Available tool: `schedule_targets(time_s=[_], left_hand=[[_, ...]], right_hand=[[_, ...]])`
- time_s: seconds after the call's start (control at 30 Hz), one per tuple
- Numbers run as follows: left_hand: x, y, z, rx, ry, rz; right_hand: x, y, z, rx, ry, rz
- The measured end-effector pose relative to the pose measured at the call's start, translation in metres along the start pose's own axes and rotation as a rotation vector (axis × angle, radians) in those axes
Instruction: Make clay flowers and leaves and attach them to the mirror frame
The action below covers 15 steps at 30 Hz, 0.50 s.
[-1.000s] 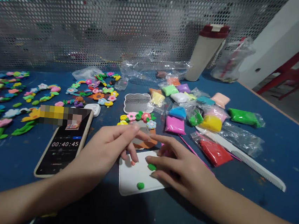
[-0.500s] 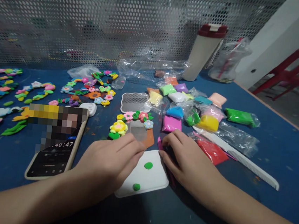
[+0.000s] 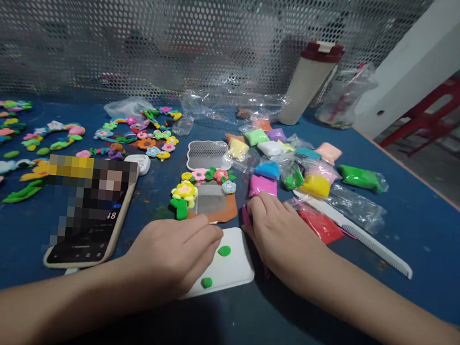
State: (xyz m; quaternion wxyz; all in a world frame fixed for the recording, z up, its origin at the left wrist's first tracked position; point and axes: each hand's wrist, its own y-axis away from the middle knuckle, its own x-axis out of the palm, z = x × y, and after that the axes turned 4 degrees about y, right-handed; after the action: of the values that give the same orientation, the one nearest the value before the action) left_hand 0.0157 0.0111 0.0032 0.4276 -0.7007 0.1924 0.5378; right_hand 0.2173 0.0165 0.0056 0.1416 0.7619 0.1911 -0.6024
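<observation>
A white board (image 3: 231, 270) lies on the blue table, with a green leaf-shaped clay piece (image 3: 224, 250) and a small green lump (image 3: 206, 282) on it. My left hand (image 3: 177, 249) rests over the board's left side, fingers pressed together; what they hold, if anything, is hidden. At the board's right edge my right hand (image 3: 273, 231) is closed round a pink tool (image 3: 246, 216), which shows at its fingertips. Just beyond the hands sits a mirror (image 3: 213, 199) framed in orange clay, with clay flowers and leaves around its rim.
A phone (image 3: 85, 234) lies left, near several clay-flower frames (image 3: 54, 136). Clay packets (image 3: 264, 186), a white comb (image 3: 380, 252) and a red packet (image 3: 320, 226) lie right. Behind stand a cup (image 3: 307, 88) and a perforated metal screen (image 3: 165, 41).
The view has shifted slightly. Both hands stay at the board in nearly the same poses, and more of the mirror's orange frame shows between them.
</observation>
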Motion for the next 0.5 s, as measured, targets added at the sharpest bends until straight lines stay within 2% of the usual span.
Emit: schedule_targets(time_s=[0.2,0.4,0.5], left_hand=[[-0.005,-0.001,-0.001,0.041,-0.004,-0.057],[-0.011,-0.001,-0.006,0.237,-0.13,-0.188],[-0.014,0.003,-0.009,0.305,-0.181,-0.202]], right_hand=[[-0.023,-0.008,0.007,0.002,0.034,0.127],[-0.04,-0.012,0.023,0.041,0.043,0.19],[-0.044,-0.012,0.022,0.046,-0.003,0.212]])
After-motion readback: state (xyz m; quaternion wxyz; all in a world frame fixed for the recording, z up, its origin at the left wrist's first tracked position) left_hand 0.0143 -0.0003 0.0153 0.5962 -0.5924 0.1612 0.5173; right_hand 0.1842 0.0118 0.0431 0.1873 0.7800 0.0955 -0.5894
